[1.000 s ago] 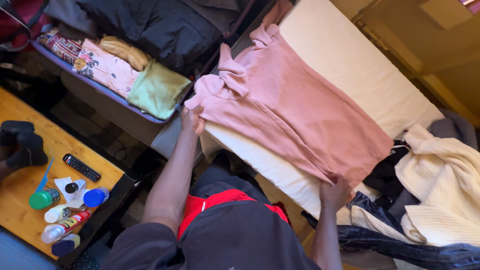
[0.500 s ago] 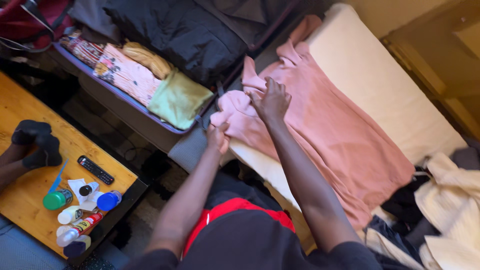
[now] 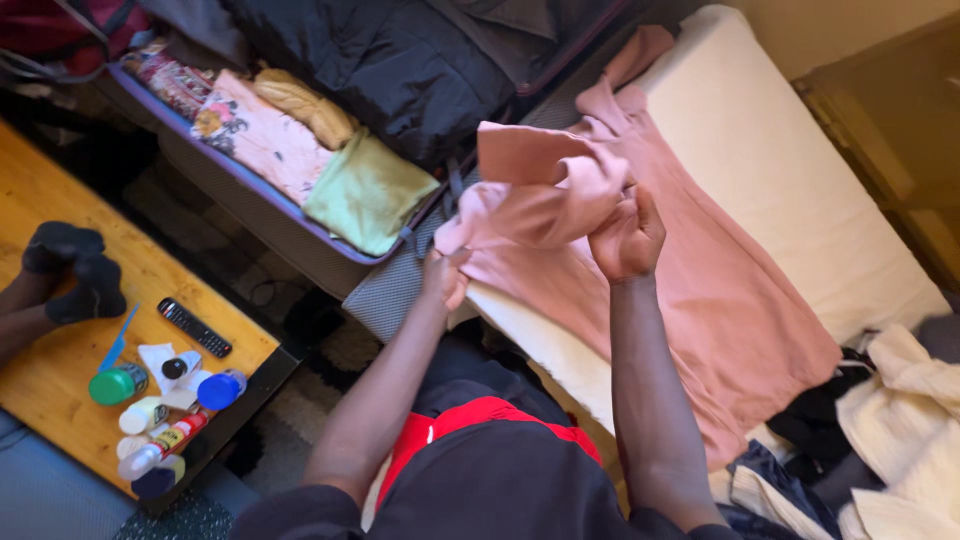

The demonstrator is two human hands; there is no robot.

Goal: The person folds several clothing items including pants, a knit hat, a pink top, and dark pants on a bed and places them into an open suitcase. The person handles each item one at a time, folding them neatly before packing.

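A pink shirt (image 3: 700,270) lies spread across a cream mattress (image 3: 800,170). My left hand (image 3: 446,277) pinches the shirt's near corner at the mattress edge. My right hand (image 3: 625,237) grips a sleeve of the shirt and holds it lifted and folded over the body of the garment. Both hands are closed on the pink fabric.
An open suitcase (image 3: 300,230) holds a green folded cloth (image 3: 368,193), a floral cloth (image 3: 255,130) and dark clothes. A wooden table (image 3: 60,280) carries a remote (image 3: 194,328), several bottles (image 3: 160,420) and another person's socked feet (image 3: 75,275). Cream knitwear (image 3: 900,430) lies at right.
My right hand left the shirt's lower hem, reached to the collar end, and now lifts a sleeve inward. My left hand kept its grip on the corner.
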